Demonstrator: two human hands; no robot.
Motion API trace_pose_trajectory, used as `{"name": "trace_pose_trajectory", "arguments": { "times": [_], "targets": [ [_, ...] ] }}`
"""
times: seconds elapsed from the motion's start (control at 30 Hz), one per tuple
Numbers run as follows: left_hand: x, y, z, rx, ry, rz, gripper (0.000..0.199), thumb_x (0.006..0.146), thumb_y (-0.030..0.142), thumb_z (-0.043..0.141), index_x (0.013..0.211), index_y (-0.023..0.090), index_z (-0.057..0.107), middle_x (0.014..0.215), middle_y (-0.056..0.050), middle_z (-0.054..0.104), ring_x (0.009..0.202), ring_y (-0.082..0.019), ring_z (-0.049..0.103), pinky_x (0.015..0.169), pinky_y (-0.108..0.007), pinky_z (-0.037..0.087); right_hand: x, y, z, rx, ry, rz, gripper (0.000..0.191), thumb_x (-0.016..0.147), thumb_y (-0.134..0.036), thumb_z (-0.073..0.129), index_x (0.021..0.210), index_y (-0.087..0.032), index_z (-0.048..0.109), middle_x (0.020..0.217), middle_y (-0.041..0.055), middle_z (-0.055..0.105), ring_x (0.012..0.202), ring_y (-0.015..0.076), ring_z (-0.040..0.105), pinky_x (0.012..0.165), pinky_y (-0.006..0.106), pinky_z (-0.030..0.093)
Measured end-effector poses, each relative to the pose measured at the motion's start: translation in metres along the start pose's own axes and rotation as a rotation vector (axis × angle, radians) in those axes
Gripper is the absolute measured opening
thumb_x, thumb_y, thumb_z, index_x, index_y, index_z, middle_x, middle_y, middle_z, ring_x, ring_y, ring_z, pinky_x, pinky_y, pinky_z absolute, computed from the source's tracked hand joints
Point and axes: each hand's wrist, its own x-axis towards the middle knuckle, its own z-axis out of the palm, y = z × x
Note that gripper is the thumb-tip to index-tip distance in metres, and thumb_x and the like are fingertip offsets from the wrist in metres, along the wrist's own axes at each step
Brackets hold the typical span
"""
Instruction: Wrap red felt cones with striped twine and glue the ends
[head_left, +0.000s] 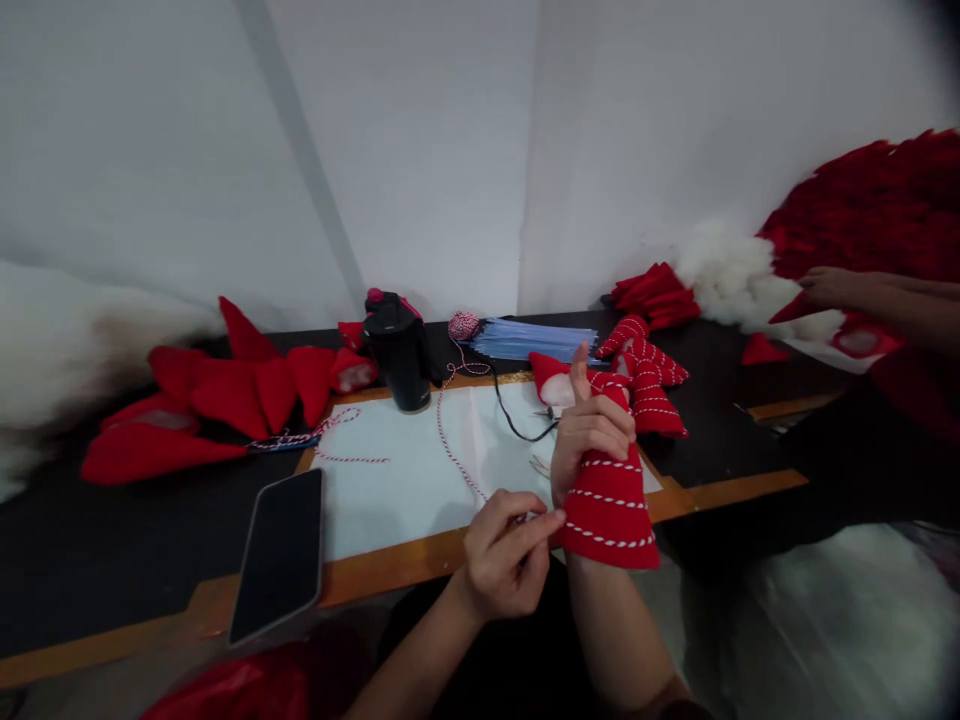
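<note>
Through my head camera, the red felt cone (611, 515) sits in my right hand (592, 440), held up over the near edge of a wooden board (390, 570). Rows of white-flecked running stitches (606, 498) circle it from the wide end up to my fingers, and past them I can't see how far the stitching goes. My right hand is clenched around the narrow part, with one finger standing free. My left hand (502, 555) is nearly closed, its fingertips (544, 518) pinched at the cone's edge, though whatever they grip is too small to tell. Beyond them, stitched red felt pieces (646, 385) lie in a heap beside a ball of red-and-white twine (463, 325), while plain, unstitched red felt pieces (232, 395) lie to the left on the black table (97, 560). A loose twine strand (450, 440) crosses the white paper (405, 490) on the board. A phone (281, 555) and a black tumbler (397, 350) sit near, and at the right a co-worker's hand (836, 288) rests on a mass of red felt (870, 205) beside white stuffing (735, 270)
</note>
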Motion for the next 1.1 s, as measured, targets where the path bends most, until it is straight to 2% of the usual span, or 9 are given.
{"name": "trace_pose_trajectory", "arguments": {
  "times": [0.1, 0.2, 0.3, 0.47, 0.57, 0.67, 0.9, 1.0, 1.1],
  "targets": [
    [-0.007, 0.004, 0.008, 0.081, 0.019, 0.056, 0.028, 0.086, 0.019, 0.063, 0.113, 0.013, 0.065, 0.098, -0.014, 0.065, 0.080, -0.018, 0.063, 0.064, -0.030, 0.055, 0.002, 0.002, -0.002, -0.263, 0.070, -0.043, 0.049, 0.083, -0.059, 0.054, 0.120, -0.028, 0.057, 0.064, -0.0032, 0.046, 0.060, 0.0161, 0.054, 0.062, 0.031, 0.051],
    [-0.008, 0.006, 0.004, 0.200, 0.070, 0.070, 0.024, 0.087, 0.009, 0.061, 0.110, 0.015, 0.066, 0.094, -0.010, 0.070, 0.081, -0.016, 0.066, 0.068, -0.028, 0.056, 0.012, 0.011, -0.011, -0.751, 0.272, -0.163, 0.056, 0.083, -0.072, 0.041, 0.112, -0.028, 0.060, 0.070, -0.0002, 0.050, 0.063, 0.0163, 0.054, 0.060, 0.031, 0.050],
    [-0.007, 0.001, -0.018, 0.438, 0.091, 0.083, 0.031, 0.085, 0.003, 0.062, 0.112, 0.016, 0.066, 0.096, -0.009, 0.071, 0.083, -0.016, 0.068, 0.070, -0.026, 0.056, 0.019, 0.009, -0.027, -1.098, 0.430, -0.190, 0.054, 0.080, -0.071, 0.049, 0.108, -0.026, 0.058, 0.079, 0.0025, 0.056, 0.071, 0.0175, 0.057, 0.064, 0.032, 0.051],
    [-0.021, -0.017, -0.049, 0.653, -0.091, 0.111, 0.033, 0.086, 0.001, 0.060, 0.118, 0.010, 0.065, 0.095, -0.013, 0.070, 0.079, -0.019, 0.066, 0.067, -0.029, 0.056, -0.009, -0.029, -0.052, -1.435, 0.536, -0.271, 0.055, 0.077, -0.052, 0.069, 0.120, -0.024, 0.052, 0.104, 0.0062, 0.057, 0.092, 0.0191, 0.057, 0.080, 0.033, 0.048],
    [-0.037, -0.020, -0.048, 0.625, -0.188, 0.078, 0.028, 0.087, 0.004, 0.061, 0.114, 0.009, 0.065, 0.092, -0.012, 0.071, 0.078, -0.020, 0.067, 0.069, -0.032, 0.058, -0.041, -0.046, -0.053, -1.727, 0.458, -0.185, 0.035, 0.083, -0.046, 0.066, 0.107, -0.020, 0.063, 0.096, 0.0080, 0.062, 0.084, 0.0216, 0.056, 0.074, 0.034, 0.045],
    [-0.047, -0.015, -0.047, 0.595, -0.154, -0.017, 0.029, 0.084, 0.003, 0.066, 0.113, 0.009, 0.064, 0.097, -0.013, 0.071, 0.087, -0.021, 0.068, 0.079, -0.034, 0.058, -0.064, -0.045, -0.047, -1.945, 0.297, -0.053, 0.027, 0.084, -0.040, 0.066, 0.104, -0.021, 0.068, 0.096, 0.0085, 0.065, 0.085, 0.0247, 0.057, 0.079, 0.040, 0.043],
    [-0.023, 0.001, -0.072, 0.381, -0.291, -0.308, 0.021, 0.092, 0.008, 0.054, 0.112, 0.013, 0.059, 0.098, -0.008, 0.070, 0.092, -0.016, 0.068, 0.083, -0.027, 0.058, -0.080, -0.026, -0.037, -2.252, -0.067, 0.057, 0.026, 0.095, -0.033, 0.054, 0.117, -0.021, 0.062, 0.111, 0.0104, 0.062, 0.104, 0.0264, 0.056, 0.092, 0.042, 0.045],
    [-0.011, 0.002, -0.081, 0.336, -0.334, -0.331, 0.022, 0.093, 0.007, 0.051, 0.112, 0.014, 0.058, 0.095, -0.006, 0.070, 0.089, -0.014, 0.067, 0.082, -0.025, 0.057, -0.080, -0.028, -0.035, -2.296, -0.066, -0.055, 0.023, 0.097, -0.032, 0.052, 0.115, -0.020, 0.061, 0.108, 0.0095, 0.063, 0.101, 0.0233, 0.057, 0.088, 0.037, 0.047],
    [-0.006, -0.004, -0.086, 0.359, -0.324, -0.331, 0.021, 0.092, 0.007, 0.054, 0.112, 0.015, 0.059, 0.098, -0.006, 0.069, 0.092, -0.013, 0.066, 0.084, -0.025, 0.056, -0.078, -0.036, -0.041, -2.416, 0.064, -0.202, 0.025, 0.096, -0.035, 0.052, 0.110, -0.018, 0.063, 0.104, 0.0104, 0.064, 0.099, 0.0246, 0.059, 0.087, 0.037, 0.048]
  ]
}}
